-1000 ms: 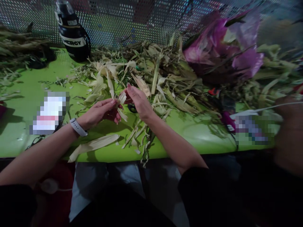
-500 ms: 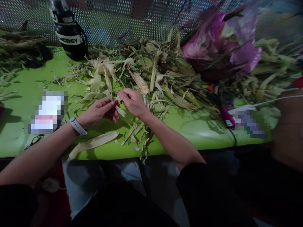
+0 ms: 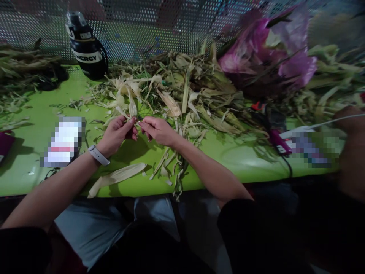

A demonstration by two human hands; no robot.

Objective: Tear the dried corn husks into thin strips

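Note:
My left hand (image 3: 117, 132), with a pale band on the wrist, is closed on a pale dried corn husk (image 3: 131, 105) that sticks up above the fingers. Close beside it, my right hand (image 3: 157, 131) is closed in a pinch, fingertips pointing at the left hand's. Whatever lies between the right fingertips is too small to make out. Behind both hands spreads a heap of dried corn husks (image 3: 171, 102). One long husk strip (image 3: 119, 177) lies flat near the front edge, below my left hand.
The green table (image 3: 228, 160) carries a dark bottle (image 3: 90, 62) at the back left and a phone (image 3: 64, 142) left of my forearm. A pink plastic bag (image 3: 256, 57) sits at the back right, near a purple device with a cable (image 3: 278, 140). Another person's arm (image 3: 352, 148) is at far right.
The husk's lower end, seen hanging below my fingers earlier, is no longer visible there. My fingertips have come slightly apart. The whole view has shifted a little.

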